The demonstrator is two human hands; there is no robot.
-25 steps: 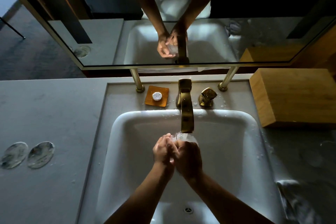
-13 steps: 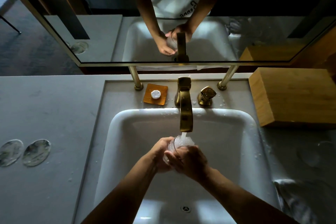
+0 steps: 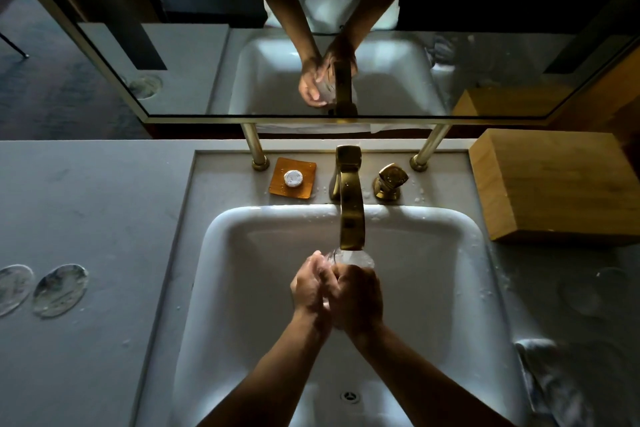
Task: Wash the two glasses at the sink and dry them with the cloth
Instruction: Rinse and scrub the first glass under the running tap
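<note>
Both hands [image 3: 337,291] clasp one glass [image 3: 353,257] under the tap [image 3: 351,218].
Wet fingers could let it slip into the sink [image 3: 433,288]; a second glass [image 3: 588,291], right of the tap, is barely visible.

Dim scene overall, corners near black. Brightest patch is the white sink [image 3: 433,288] basin, lit from above and in front; soft glare on its back rim and on the brass faucet [image 3: 351,215]. Forearms in shadow, detail muddy. Mirror [image 3: 207,73] reflection dark and low contrast. Right side of the table [image 3: 86,218] murky. Wide-angle bending at edges; focus fairly sharp centrally.
</note>
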